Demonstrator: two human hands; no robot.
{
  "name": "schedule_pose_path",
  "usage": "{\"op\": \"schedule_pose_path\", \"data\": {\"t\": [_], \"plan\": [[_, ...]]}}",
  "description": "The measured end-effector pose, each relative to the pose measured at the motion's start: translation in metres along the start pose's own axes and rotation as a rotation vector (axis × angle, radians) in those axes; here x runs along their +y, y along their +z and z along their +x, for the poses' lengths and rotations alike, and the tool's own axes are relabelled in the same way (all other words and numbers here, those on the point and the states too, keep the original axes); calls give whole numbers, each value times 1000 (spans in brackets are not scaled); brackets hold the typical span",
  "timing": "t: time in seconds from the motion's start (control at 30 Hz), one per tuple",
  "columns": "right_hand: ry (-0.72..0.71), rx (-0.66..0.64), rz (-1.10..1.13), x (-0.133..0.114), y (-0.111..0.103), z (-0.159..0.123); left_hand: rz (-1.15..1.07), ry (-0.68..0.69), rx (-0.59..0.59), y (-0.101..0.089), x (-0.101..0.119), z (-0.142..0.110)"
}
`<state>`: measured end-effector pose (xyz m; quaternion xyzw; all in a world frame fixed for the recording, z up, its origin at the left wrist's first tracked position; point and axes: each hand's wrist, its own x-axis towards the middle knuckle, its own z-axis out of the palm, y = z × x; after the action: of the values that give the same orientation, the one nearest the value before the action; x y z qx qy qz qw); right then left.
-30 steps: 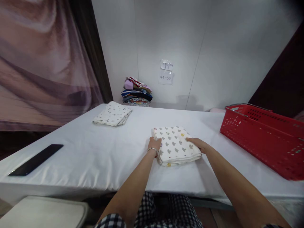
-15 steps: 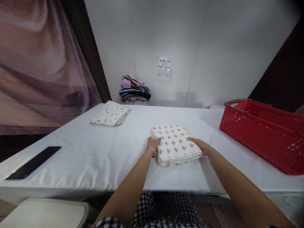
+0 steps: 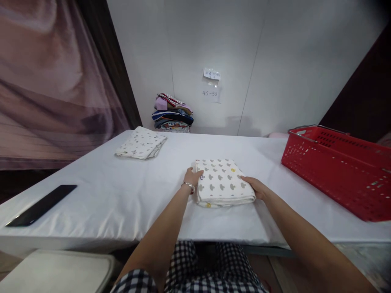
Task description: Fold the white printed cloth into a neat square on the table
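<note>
The cloth (image 3: 221, 181), white with grey mushroom-like prints, lies folded in layers near the middle of the table (image 3: 131, 195), close to its near edge. The left hand (image 3: 192, 178) holds its left side, thumb on top, and the right hand (image 3: 256, 187) holds the right side the same way; how far the fingers reach beneath cannot be seen. A bracelet (image 3: 190, 186) circles the left wrist, just beside the cloth.

The near side shows several layers, not quite flush. If the hands pulled unevenly, the top layers could slide over the lower ones and skew the fold. A grip that caught only the upper layers could leave the bottom one trailing or let it drop open. Pushing both sides inward might buckle the middle, and the bracelet could snag the weave.

The second cloth (image 3: 142, 142) lies folded at the far left, well apart. A black slab (image 3: 42, 205) is at the near left, the red basket (image 3: 336, 175) at the right. Beyond the far edge, against the wall (image 3: 275, 81), is a pile of fabrics (image 3: 172, 116).
</note>
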<state>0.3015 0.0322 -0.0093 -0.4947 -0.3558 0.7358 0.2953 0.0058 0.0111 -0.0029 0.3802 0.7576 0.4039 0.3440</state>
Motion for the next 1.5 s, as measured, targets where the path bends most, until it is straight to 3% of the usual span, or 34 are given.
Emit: {"op": "schedule_pose_path", "data": {"t": [0.1,0.23,0.33,0.43,0.57,0.7,0.77,0.97,1.1,1.2,1.3,1.43,1.5], "plan": [[-98,-27,-46,7,12,-5,9,-59,-32,-12,-1,2],[-153,29,-148,9,21,-14,6,-89,-73,-19,-10,-5],[-170,206,-362,9,19,-22,-15,-50,-156,-23,-18,-16],[-290,389,-624,15,15,-29,12,41,-227,-26,-25,-24],[-461,398,-789,33,9,-40,70,120,-169,-25,-34,-32],[-721,514,-901,48,3,-55,50,152,-114,-19,-42,-39],[-780,522,-861,53,3,-59,8,141,-90,-17,-43,-40],[-304,474,-587,34,9,-36,-33,-64,-77,-14,-21,-26],[-202,427,-463,11,21,-13,-63,-81,-81,-11,-9,-21],[-168,264,-297,4,31,-1,-63,-51,-52,-10,-12,-18],[-210,148,-162,4,42,8,-82,5,-34,-18,-10,-5],[-491,334,-184,4,62,21,-121,157,21,-40,8,26],[-603,354,-224,4,73,30,-100,213,61,-51,15,40]]}}
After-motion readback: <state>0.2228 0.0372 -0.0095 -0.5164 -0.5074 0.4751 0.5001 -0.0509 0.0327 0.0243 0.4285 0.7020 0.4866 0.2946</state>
